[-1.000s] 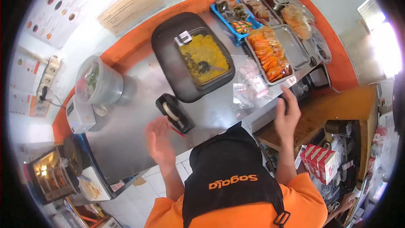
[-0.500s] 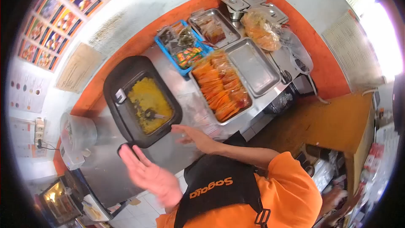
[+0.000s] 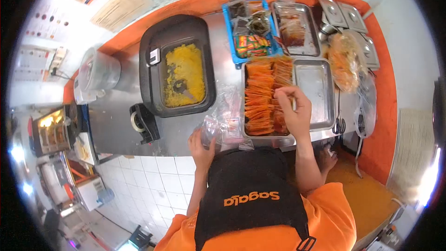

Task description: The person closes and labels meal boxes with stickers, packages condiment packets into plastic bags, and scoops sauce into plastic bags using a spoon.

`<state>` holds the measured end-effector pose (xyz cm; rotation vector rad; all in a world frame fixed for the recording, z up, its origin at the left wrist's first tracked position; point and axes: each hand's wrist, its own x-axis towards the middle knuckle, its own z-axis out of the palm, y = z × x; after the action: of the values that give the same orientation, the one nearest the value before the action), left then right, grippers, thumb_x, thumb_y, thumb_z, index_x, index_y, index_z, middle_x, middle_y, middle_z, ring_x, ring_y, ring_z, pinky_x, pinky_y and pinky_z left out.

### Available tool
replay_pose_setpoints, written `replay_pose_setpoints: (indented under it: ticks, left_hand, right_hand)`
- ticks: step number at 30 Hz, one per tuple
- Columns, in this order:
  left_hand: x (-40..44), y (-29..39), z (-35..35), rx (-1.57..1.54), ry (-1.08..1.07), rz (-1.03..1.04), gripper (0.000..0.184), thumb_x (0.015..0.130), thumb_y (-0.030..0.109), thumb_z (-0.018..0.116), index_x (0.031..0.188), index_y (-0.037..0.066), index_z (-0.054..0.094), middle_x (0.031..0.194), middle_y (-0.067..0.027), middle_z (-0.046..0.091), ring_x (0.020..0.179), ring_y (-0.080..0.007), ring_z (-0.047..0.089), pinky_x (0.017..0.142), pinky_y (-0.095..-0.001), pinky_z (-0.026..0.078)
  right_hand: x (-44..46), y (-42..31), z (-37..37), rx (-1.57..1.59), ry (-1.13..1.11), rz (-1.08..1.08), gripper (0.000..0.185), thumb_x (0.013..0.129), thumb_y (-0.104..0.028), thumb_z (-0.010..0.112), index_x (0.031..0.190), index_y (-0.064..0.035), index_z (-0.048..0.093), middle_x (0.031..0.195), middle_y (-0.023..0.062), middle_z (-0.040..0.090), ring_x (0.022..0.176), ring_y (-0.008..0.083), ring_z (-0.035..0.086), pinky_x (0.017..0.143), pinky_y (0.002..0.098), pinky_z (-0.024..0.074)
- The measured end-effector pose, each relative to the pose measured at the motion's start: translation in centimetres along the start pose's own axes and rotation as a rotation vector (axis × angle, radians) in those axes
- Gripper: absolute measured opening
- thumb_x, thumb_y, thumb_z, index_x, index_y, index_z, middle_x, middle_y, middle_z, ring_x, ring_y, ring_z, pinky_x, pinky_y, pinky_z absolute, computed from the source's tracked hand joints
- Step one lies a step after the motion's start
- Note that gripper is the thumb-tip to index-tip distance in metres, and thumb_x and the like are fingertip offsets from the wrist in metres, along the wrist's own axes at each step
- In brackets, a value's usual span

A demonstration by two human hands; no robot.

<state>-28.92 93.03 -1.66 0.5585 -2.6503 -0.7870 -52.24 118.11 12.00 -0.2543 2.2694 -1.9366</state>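
My left hand is at the counter's front edge, its thumb and fingers around a clear plastic bag. More clear and pinkish plastic bags lie flat just beyond it. My right hand is over the right side of a metal tray filled with rows of orange-filled plastic packets. Its fingers are bent and pressed together; whatever is between the fingertips is too small to make out. Right of it lies a second, shallow metal tray.
A black pan holds yellow crumbly food. Before it stands a tape dispenser. A blue basket of packets, lidded steel containers, scissors and a clear bucket surround it. Another person's hand shows at right.
My view has turned, so the counter appears more level. My left hand has come from near the tape dispenser to the plastic bag. My right hand has moved right, over the packet tray.
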Motion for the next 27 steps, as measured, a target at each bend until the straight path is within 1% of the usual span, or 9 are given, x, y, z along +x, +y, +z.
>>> replay_pose_setpoints:
  ticks: [3,6,10,11,14,19,21,24,27]
  left_hand:
    - [0.2,-1.2,0.6,0.042,0.049,0.014,0.066,0.084,0.022,0.083,0.137,-0.005,0.056,0.135,-0.0240,0.060,0.125,-0.0415,0.056,0.107,-0.0496,0.043]
    - [2.1,-2.0,0.9,0.077,-0.003,-0.015,0.064,0.081,0.025,0.086,0.132,-0.002,0.060,0.122,-0.0197,0.065,0.112,-0.0385,0.060,0.097,-0.0494,0.045]
    - [3.6,-4.8,0.5,0.010,-0.242,-0.092,0.049,0.078,0.029,0.086,0.115,0.003,0.068,0.099,-0.0120,0.070,0.096,-0.0347,0.062,0.086,-0.0493,0.044]
    - [3.9,-5.4,0.3,0.017,-0.217,-0.011,0.030,0.083,0.027,0.082,0.097,0.005,0.069,0.088,-0.0114,0.070,0.085,-0.0367,0.063,0.080,-0.0494,0.046]
    - [3.6,-6.7,-0.2,-0.112,-0.306,-0.227,0.022,0.091,0.019,0.078,0.102,0.001,0.074,0.091,-0.0140,0.074,0.080,-0.0321,0.069,0.073,-0.0432,0.052]
    - [1.7,-7.8,-2.1,-0.472,-0.353,-0.536,0.022,0.099,0.019,0.070,0.110,0.000,0.074,0.089,-0.0132,0.075,0.082,-0.0180,0.070,0.073,-0.0354,0.053]
    - [2.1,-7.1,-3.3,-0.581,-0.299,-0.582,0.021,0.097,0.017,0.072,0.109,0.000,0.074,0.090,-0.0147,0.075,0.080,-0.0188,0.070,0.072,-0.0377,0.054]
    - [3.3,-5.8,-5.4,-0.230,-0.194,-0.491,0.021,0.096,0.018,0.074,0.104,-0.002,0.072,0.085,-0.0159,0.073,0.076,-0.0194,0.068,0.069,-0.0384,0.053]
    - [3.3,-8.5,-4.3,-0.177,-0.163,-0.410,0.023,0.096,0.021,0.074,0.100,-0.002,0.071,0.081,-0.0160,0.071,0.073,-0.0191,0.066,0.068,-0.0385,0.052]
  right_hand:
    - [3.0,1.3,4.7,-0.399,-0.295,-0.326,0.011,0.092,-0.014,0.072,0.097,-0.0053,0.075,0.100,0.0112,0.075,0.101,0.0289,0.068,0.094,0.0449,0.0506]
    - [3.2,4.4,10.0,-0.715,-0.659,-0.470,0.018,0.084,-0.016,0.076,0.101,-0.0081,0.075,0.100,0.0123,0.073,0.104,0.0322,0.064,0.097,0.0461,0.0479]
    - [-0.2,6.5,15.0,-0.980,-0.674,-0.588,0.024,0.082,-0.019,0.070,0.102,-0.0063,0.073,0.102,0.0117,0.072,0.105,0.0329,0.063,0.098,0.0471,0.0462]
    - [-1.6,7.1,16.0,-0.975,-0.603,-0.603,0.021,0.082,-0.018,0.068,0.098,-0.0057,0.072,0.101,0.0128,0.071,0.104,0.0327,0.063,0.095,0.0476,0.0464]
    - [-3.7,9.7,18.3,-0.947,-0.580,-0.673,0.020,0.083,-0.017,0.066,0.099,-0.0060,0.072,0.098,0.0113,0.071,0.102,0.0312,0.063,0.091,0.0472,0.0466]
    - [-3.4,9.3,18.7,-0.749,-0.625,-0.448,0.022,0.084,-0.017,0.067,0.104,-0.0105,0.073,0.093,0.0075,0.071,0.096,0.0307,0.064,0.086,0.0454,0.0485]
    - [-2.6,8.5,17.8,-0.685,-0.587,-0.368,0.022,0.085,-0.017,0.068,0.105,-0.0117,0.074,0.094,0.0074,0.071,0.098,0.0315,0.064,0.086,0.0450,0.0502]
    - [-2.2,8.0,16.7,-0.677,-0.510,-0.291,0.021,0.089,-0.017,0.068,0.107,-0.0112,0.075,0.099,0.0098,0.073,0.106,0.0335,0.066,0.090,0.0443,0.0527]
    - [-1.3,5.7,14.4,-0.576,-0.348,-0.210,0.022,0.092,-0.018,0.069,0.111,-0.0084,0.076,0.104,0.0132,0.074,0.108,0.0350,0.067,0.092,0.0440,0.0543]
